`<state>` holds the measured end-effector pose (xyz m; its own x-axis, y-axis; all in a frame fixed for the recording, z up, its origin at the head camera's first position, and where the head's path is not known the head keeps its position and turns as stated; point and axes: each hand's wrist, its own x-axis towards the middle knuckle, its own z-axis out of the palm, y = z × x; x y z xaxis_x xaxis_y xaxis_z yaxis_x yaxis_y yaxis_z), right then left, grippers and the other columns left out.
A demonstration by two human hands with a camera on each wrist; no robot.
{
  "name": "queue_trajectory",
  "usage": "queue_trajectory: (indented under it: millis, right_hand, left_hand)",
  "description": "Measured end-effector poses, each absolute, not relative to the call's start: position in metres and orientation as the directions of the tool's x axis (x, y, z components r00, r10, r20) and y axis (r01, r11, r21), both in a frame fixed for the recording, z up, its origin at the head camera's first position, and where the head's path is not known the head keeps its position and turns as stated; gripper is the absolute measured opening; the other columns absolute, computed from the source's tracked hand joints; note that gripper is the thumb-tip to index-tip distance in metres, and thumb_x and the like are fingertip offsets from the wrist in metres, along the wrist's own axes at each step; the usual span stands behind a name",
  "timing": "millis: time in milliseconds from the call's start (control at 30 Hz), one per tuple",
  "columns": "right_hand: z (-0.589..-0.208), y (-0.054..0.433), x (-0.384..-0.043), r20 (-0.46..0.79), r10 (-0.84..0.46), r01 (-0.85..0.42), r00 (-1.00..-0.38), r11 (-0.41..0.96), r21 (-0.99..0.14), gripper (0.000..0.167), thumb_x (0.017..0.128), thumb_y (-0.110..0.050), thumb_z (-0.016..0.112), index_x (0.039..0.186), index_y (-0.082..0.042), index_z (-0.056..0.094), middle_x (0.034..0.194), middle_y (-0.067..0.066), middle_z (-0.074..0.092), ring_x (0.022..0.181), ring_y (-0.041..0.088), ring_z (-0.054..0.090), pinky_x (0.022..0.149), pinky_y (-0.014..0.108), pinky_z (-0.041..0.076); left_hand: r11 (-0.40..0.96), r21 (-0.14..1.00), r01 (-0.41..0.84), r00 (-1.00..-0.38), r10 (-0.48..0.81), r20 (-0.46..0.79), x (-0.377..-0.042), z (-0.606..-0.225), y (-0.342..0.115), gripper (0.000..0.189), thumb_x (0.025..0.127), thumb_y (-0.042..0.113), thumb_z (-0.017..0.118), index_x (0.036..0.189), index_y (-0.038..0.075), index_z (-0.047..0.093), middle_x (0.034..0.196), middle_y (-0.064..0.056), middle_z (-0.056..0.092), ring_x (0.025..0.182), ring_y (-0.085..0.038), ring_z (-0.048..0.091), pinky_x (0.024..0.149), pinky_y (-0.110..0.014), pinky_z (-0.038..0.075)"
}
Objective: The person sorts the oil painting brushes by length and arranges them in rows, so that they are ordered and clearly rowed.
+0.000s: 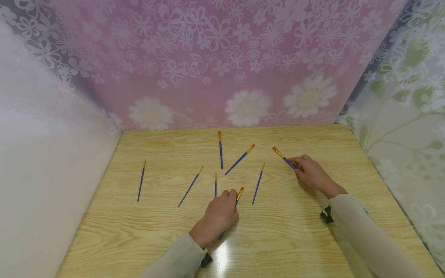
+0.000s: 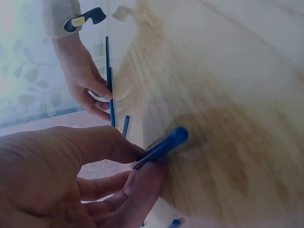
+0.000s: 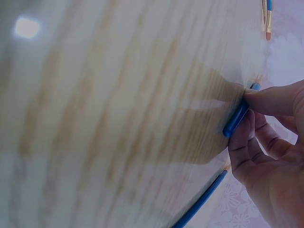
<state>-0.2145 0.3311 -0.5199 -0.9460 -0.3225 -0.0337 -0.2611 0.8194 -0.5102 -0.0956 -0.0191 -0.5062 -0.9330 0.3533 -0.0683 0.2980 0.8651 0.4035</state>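
Observation:
My left hand (image 1: pixel 218 216) pinches a paintbrush (image 1: pixel 240 193) with a blue handle and gold ferrule near the table's front middle. Its bristles point away from me, and the hand hides part of the handle. In the left wrist view the blue handle (image 2: pixel 164 147) runs between thumb and fingers. Over on the right, my right hand (image 1: pixel 313 173) holds another blue paintbrush (image 1: pixel 279 152) by its handle, with the brown bristles towards the back left. The right wrist view shows thumb and fingertips pinching that handle (image 3: pixel 237 116), close over the table.
Several more blue paintbrushes lie spread on the wooden table (image 1: pixel 114 231), among them one at the far left (image 1: pixel 141 181), one at the back (image 1: pixel 220 150) and a thin one (image 1: pixel 258 183) between my hands. Flowered cloth (image 1: pixel 208 58) hangs behind the table.

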Motion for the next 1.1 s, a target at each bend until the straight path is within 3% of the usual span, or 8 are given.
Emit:
queue_trajectory:
  millis: [333,500,667,733,933,1100]
  right_hand:
    - [-0.518,0.329,-0.215,-0.037,-0.319,-0.257,-0.947,0.823,-0.507,0.045,0.106,0.001,0.063,0.151,0.004,0.059,0.119,0.023,0.062,0.092,0.024,0.062,0.076,0.038,0.05]
    - [-0.519,0.329,-0.217,-0.043,-0.314,-0.249,-0.949,0.824,-0.509,0.045,0.106,0.0,0.064,0.151,0.003,0.058,0.118,0.023,0.062,0.09,0.023,0.06,0.074,0.038,0.05]
    - [-0.52,0.328,-0.217,-0.038,-0.31,-0.25,-0.95,0.827,-0.504,0.045,0.106,0.001,0.064,0.15,0.003,0.06,0.118,0.022,0.062,0.091,0.024,0.061,0.076,0.038,0.05]
    - [-0.519,0.328,-0.217,-0.036,-0.31,-0.251,-0.95,0.828,-0.501,0.045,0.106,0.001,0.063,0.15,0.003,0.06,0.119,0.022,0.062,0.092,0.025,0.062,0.076,0.038,0.05]
    - [-0.517,0.327,-0.216,-0.046,-0.31,-0.247,-0.95,0.829,-0.502,0.045,0.106,0.001,0.063,0.151,0.003,0.059,0.12,0.023,0.062,0.093,0.025,0.062,0.077,0.04,0.051]
    - [-0.517,0.326,-0.216,-0.05,-0.312,-0.246,-0.949,0.827,-0.505,0.045,0.106,0.0,0.063,0.151,0.003,0.059,0.121,0.023,0.062,0.094,0.025,0.063,0.078,0.041,0.052]
  left_hand:
    - [0.846,0.44,0.3,-0.923,0.374,-0.091,-0.106,-0.517,-0.031,0.041,0.09,0.012,0.068,0.131,0.015,0.068,0.102,-0.001,0.067,0.067,-0.015,0.052,0.054,-0.031,0.043]
    - [0.783,0.551,0.288,-0.907,0.408,-0.106,-0.115,-0.511,-0.04,0.043,0.093,0.012,0.068,0.135,0.018,0.068,0.106,0.005,0.069,0.073,-0.008,0.056,0.058,-0.027,0.044]
    - [0.691,0.681,0.242,-0.887,0.442,-0.133,-0.128,-0.502,-0.051,0.043,0.097,0.011,0.066,0.139,0.019,0.069,0.115,0.003,0.076,0.068,-0.007,0.055,0.056,-0.025,0.038]
    - [0.665,0.71,0.231,-0.882,0.452,-0.136,-0.134,-0.499,-0.056,0.043,0.1,0.011,0.065,0.142,0.019,0.069,0.117,0.001,0.076,0.069,-0.008,0.057,0.056,-0.025,0.04]
    - [0.635,0.743,0.21,-0.894,0.432,-0.117,-0.159,-0.492,-0.075,0.042,0.105,0.013,0.066,0.146,0.019,0.065,0.122,-0.003,0.075,0.09,-0.013,0.072,0.066,-0.029,0.054]
    - [0.606,0.785,0.127,-0.921,0.366,-0.134,-0.183,-0.487,-0.093,0.026,0.108,0.013,0.065,0.134,0.014,0.069,0.125,-0.008,0.074,0.095,-0.02,0.073,0.067,-0.035,0.061]
